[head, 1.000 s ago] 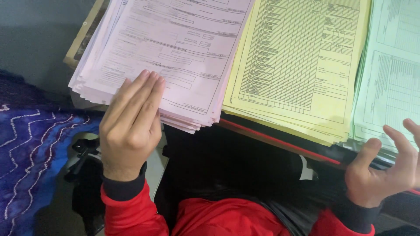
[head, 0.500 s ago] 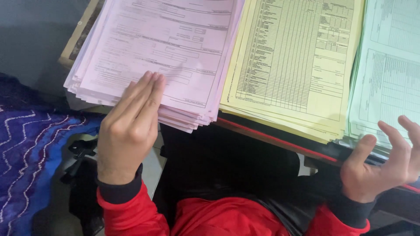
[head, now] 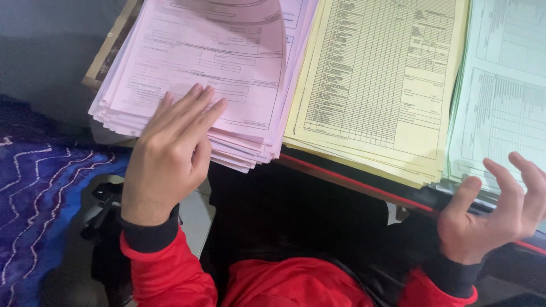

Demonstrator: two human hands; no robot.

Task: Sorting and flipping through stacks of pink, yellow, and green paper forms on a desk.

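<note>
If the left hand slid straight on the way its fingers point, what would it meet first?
The left hand already rests its fingers on the pink paper stack. Going straight on, up and to the right, it would probably run first into the curled-up top pink sheet, though its height is unclear.

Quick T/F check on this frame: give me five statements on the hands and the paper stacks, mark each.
1. The left hand lies with fingers flat on the pink stack of printed forms. True.
2. The yellow stack of gridded forms lies between the pink and the pale green stack of forms. True.
3. The right hand is clenched in a fist on the yellow stack. False: its fingers are spread, at the near edge of the green stack.
4. The top pink sheet lies fully flat. False: its far part curls up.
5. The sleeves are blue. False: red sleeves with dark cuffs.
</note>
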